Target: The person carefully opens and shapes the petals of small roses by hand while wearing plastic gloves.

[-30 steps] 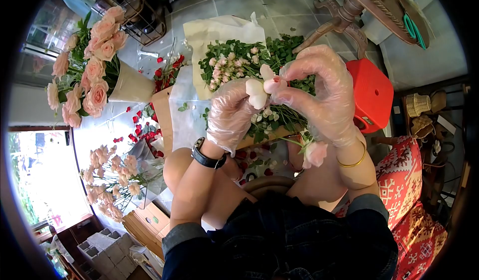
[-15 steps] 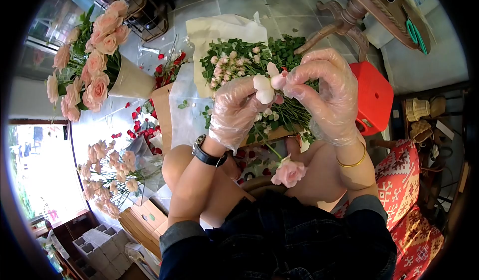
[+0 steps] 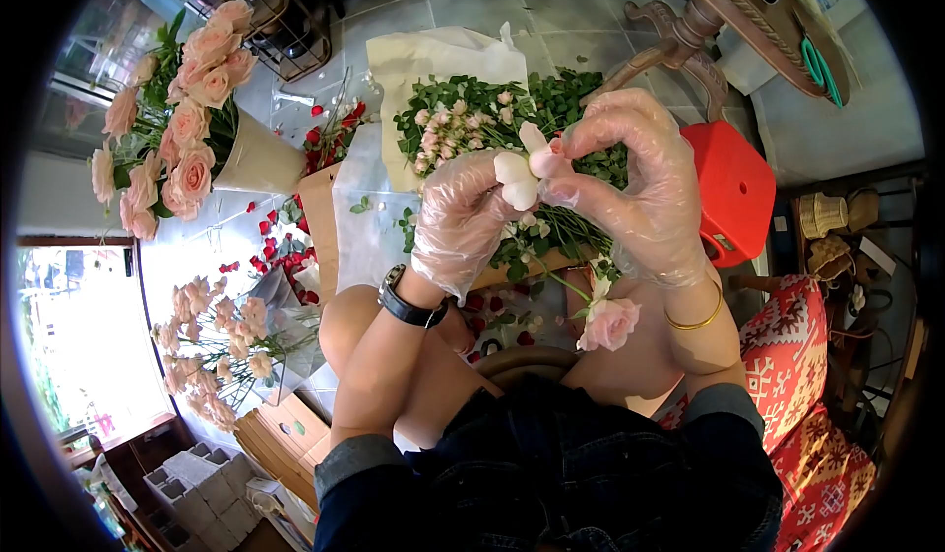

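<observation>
Both hands wear clear plastic gloves. My left hand (image 3: 461, 219) is closed on a small pale rose (image 3: 520, 176) with white outer petals spread. The fingertips of my right hand (image 3: 640, 193) pinch the pinkish bud part of this same rose from the other side. Below my right hand hangs a pink rose (image 3: 608, 324) on a green stem; where its stem is held cannot be made out. Beyond the hands lies a bunch of small pink roses (image 3: 448, 137) with green leaves, on cream wrapping paper (image 3: 394, 60).
A vase (image 3: 261, 158) of large pink roses stands at the left, more pale roses (image 3: 212, 331) below it. Red petals (image 3: 271, 247) litter the floor. At the right are a red stool (image 3: 733, 193), a table holding green-handled scissors (image 3: 820, 72), and a patterned cloth (image 3: 787, 355).
The hanging pink rose swung left, then back right. Both hands stay together at the pale rose, with small finger shifts; the view moved slightly.
</observation>
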`<state>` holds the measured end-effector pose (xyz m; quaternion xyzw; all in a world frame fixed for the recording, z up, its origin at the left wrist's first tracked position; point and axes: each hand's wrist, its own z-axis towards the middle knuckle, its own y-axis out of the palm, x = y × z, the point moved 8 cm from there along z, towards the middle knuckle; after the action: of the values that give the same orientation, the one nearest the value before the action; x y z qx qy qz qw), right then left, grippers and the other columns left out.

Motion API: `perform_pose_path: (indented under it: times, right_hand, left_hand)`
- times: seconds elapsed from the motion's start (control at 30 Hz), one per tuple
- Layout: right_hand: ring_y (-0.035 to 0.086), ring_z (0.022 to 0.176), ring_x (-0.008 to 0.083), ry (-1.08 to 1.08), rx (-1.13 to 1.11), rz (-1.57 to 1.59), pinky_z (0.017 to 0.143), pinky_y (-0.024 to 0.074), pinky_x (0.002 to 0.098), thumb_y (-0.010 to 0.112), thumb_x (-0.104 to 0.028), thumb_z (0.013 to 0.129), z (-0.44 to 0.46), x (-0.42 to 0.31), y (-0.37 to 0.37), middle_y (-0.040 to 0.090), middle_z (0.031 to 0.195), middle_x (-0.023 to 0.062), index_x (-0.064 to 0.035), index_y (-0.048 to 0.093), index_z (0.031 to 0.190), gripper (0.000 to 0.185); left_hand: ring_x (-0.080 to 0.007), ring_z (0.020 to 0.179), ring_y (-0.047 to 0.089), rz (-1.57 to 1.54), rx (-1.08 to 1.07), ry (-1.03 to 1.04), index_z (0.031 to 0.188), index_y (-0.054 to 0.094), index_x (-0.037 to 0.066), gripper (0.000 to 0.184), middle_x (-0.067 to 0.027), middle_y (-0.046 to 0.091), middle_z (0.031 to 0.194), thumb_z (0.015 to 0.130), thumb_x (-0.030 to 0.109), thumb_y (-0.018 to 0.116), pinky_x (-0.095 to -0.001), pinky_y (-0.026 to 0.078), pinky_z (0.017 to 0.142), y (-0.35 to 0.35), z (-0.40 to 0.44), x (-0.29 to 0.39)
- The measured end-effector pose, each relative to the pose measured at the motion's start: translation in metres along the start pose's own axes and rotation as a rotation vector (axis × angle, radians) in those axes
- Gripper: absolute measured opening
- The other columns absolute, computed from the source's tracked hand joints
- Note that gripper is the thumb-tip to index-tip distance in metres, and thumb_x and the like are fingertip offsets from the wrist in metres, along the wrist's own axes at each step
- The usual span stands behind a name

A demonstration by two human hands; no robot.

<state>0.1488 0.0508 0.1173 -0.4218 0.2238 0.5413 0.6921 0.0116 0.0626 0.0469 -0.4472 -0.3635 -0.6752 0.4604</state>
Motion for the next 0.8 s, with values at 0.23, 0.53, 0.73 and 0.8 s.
perform_pose_path:
  times: [0.23,0.53,0.73,0.8]
  right_hand:
    - [0.056,0.080,0.0139,-0.077,-0.058,-0.020,0.072,0.0457,0.0258,0.077,-0.010,0.065,0.000,-0.001,0.002,0.055,0.087,0.0059,-0.0057,0.062,0.079,0.021]
    - [0.056,0.082,0.0183,0.017,-0.026,0.111,0.074,0.0450,0.0290,0.075,-0.008,0.066,0.000,0.005,0.001,0.056,0.081,0.0059,-0.0064,0.063,0.075,0.015]
    - [0.056,0.081,0.0180,-0.006,-0.040,0.043,0.074,0.0449,0.0289,0.073,-0.009,0.068,0.000,0.001,0.002,0.058,0.081,0.0049,-0.0067,0.064,0.076,0.013]
    - [0.056,0.081,0.0187,-0.041,-0.056,0.009,0.074,0.0448,0.0288,0.073,-0.010,0.067,-0.001,-0.001,0.003,0.058,0.081,0.0053,-0.0072,0.064,0.078,0.015]
  left_hand:
    - [-0.0112,0.061,0.051,-0.073,-0.002,0.009,0.076,0.058,0.001,0.011,-0.0023,0.054,0.070,0.082,0.010,0.063,-0.0250,0.042,0.056,0.002,0.002,0.001]
    - [-0.0112,0.063,0.053,-0.119,-0.110,0.037,0.080,0.059,0.000,0.015,-0.0042,0.057,0.073,0.085,0.014,0.060,-0.0245,0.043,0.056,0.007,0.001,-0.003]
    - [-0.0114,0.063,0.056,-0.154,-0.042,-0.071,0.092,0.061,-0.003,0.023,-0.0047,0.059,0.074,0.086,0.019,0.060,-0.0237,0.045,0.056,0.005,-0.002,-0.006]
    - [-0.0111,0.065,0.057,-0.193,-0.044,-0.091,0.092,0.061,-0.004,0.024,-0.0050,0.059,0.075,0.087,0.020,0.059,-0.0234,0.046,0.057,0.005,-0.002,-0.007]
